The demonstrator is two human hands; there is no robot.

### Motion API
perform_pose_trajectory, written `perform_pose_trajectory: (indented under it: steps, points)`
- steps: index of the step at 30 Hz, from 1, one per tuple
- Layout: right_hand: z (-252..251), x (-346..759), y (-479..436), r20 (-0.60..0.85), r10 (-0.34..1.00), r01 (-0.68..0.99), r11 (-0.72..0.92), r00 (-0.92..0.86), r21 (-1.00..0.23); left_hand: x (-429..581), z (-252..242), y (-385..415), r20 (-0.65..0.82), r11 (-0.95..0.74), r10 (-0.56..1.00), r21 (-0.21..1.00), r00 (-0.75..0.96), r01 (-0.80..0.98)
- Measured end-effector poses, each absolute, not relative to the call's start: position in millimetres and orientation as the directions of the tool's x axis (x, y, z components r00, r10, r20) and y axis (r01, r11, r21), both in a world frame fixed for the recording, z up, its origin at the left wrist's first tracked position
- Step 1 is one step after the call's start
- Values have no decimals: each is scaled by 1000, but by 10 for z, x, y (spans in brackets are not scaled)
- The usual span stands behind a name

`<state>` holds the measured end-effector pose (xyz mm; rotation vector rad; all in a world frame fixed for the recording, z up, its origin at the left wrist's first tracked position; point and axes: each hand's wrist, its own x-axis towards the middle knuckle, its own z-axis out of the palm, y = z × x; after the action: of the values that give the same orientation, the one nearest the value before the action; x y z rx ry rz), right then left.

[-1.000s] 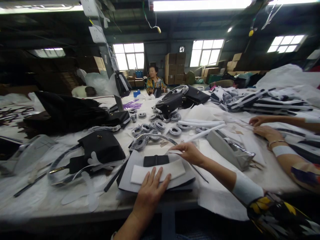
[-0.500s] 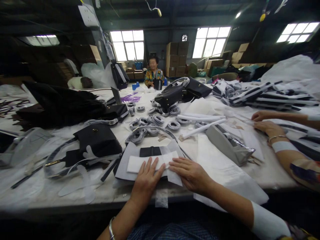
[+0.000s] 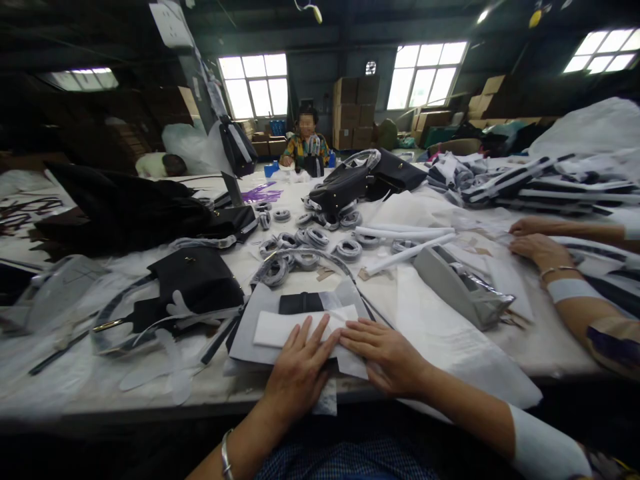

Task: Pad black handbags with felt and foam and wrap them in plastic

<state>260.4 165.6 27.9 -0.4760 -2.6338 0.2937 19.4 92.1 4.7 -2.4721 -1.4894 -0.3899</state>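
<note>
A black handbag lies flat at the table's near edge, its strap looping up behind it. White tissue paper is spread over the bag, and a white foam strip lies across the paper. My left hand rests palm down on the strip's lower edge with its fingers stretched out. Beside it, my right hand lies flat on the strip's right end and the paper, fingers extended. The two hands nearly meet at the fingertips. What is under the palms is hidden.
Another black bag lies to the left, with wrapped strap coils behind. A tape dispenser and white sheets are on the right. A co-worker's hands work at the far right; another person sits across the table.
My left hand has shifted slightly down and right across the strip, its fingers now closer to my right hand. The right hand stays nearly in place. The camera view has tilted slightly.
</note>
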Motion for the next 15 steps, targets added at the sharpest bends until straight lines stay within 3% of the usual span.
perform_pose_trajectory:
  steps: [4,6,9,12,15]
  points:
    - [651,2605,1878,238,446,263,798,-863,-543,197,-81,925,377,-449,808,-104,452,888]
    - [791,2483,2078,215,548,341,734,-809,-588,197,-108,934,394,-440,804,-109,445,891]
    - [811,2163,2400,235,611,474,758,-755,-447,194,-124,943,411,-433,798,-119,441,894]
    - [645,1856,2633,129,538,498,830,-833,-251,192,-143,951,415,-429,795,-130,442,894]
    - [452,1721,2731,14,482,471,862,-876,-186,194,-171,964,426,-424,791,-138,440,895]
